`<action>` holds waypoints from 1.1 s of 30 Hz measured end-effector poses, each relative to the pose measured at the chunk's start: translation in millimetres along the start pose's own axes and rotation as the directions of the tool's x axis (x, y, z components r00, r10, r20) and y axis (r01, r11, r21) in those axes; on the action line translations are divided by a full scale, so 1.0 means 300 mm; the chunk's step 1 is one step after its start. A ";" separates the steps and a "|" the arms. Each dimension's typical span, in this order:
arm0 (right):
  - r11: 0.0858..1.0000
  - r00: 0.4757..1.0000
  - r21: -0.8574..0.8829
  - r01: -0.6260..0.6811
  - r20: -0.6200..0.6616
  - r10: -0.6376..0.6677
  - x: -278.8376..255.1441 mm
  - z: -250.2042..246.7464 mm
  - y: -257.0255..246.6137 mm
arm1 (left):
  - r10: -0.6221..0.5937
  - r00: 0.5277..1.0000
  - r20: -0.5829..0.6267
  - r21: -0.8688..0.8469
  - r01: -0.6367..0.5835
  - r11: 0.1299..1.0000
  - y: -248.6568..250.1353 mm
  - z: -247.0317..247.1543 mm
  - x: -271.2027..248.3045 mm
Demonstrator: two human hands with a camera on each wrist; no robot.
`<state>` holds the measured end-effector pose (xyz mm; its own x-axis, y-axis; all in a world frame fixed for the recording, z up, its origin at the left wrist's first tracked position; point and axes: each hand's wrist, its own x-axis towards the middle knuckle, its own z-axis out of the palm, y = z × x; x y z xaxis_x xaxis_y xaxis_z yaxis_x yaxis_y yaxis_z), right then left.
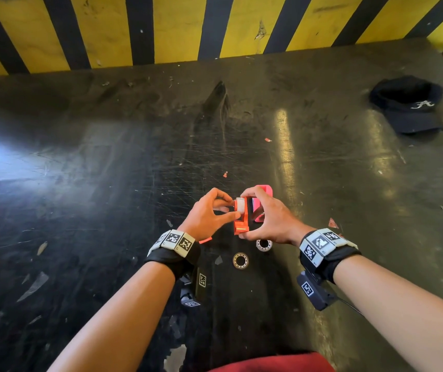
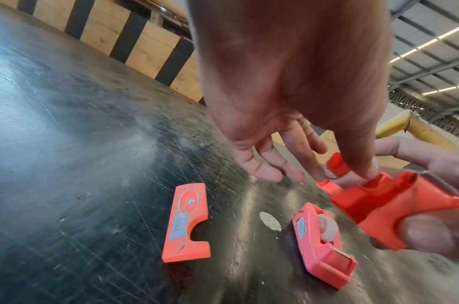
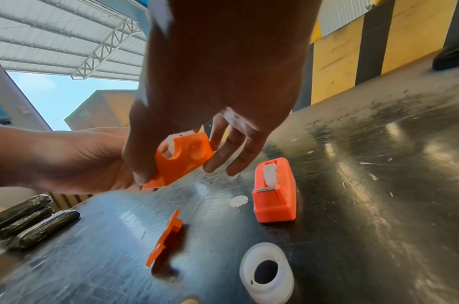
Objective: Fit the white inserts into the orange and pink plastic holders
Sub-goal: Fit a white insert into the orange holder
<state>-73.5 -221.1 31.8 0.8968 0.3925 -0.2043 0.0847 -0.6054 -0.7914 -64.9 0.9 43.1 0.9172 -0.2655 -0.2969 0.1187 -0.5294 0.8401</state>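
The orange holder point(image 1: 240, 222) is held up off the table between both hands. My right hand point(image 1: 244, 216) grips it, thumb at the near end and index finger over the far end; the right wrist view shows the same holder point(image 3: 184, 159). My left hand point(image 1: 231, 208) pinches the white insert point(image 1: 240, 205) sitting in the holder's top slot. The pink holder point(image 2: 324, 236) stands on the table with a white insert point(image 2: 327, 228) inside it. In the head view, the pink holder point(image 1: 264, 189) is partly hidden behind my right hand.
A flat orange side panel point(image 2: 187, 222) lies on the black table point(image 1: 107, 210) by my left wrist. Two white rings point(image 1: 264, 244) point(image 1: 240, 260) lie near my right wrist. A dark cap point(image 1: 408, 103) sits far right. A yellow-and-black striped wall point(image 1: 183, 28) bounds the back.
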 end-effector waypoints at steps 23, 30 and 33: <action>0.997 0.997 -0.021 -0.081 0.008 0.081 0.066 -0.022 0.071 | -0.176 0.979 0.103 0.136 0.162 0.977 -0.134 -0.071 0.024; 0.998 0.998 -0.007 -0.057 0.009 0.057 0.036 -0.044 0.045 | -0.077 0.967 0.244 -0.002 0.080 0.997 0.023 -0.054 0.029; 0.999 0.999 -0.003 -0.052 0.009 0.052 0.021 -0.057 0.036 | -0.076 0.962 0.264 -0.027 0.086 0.996 0.042 -0.053 0.014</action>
<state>-59.4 -237.0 31.8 0.8958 0.3673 -0.2502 0.0396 -0.6268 -0.7782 -53.4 6.0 59.7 0.7729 -0.4274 -0.4690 0.2077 -0.5280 0.8234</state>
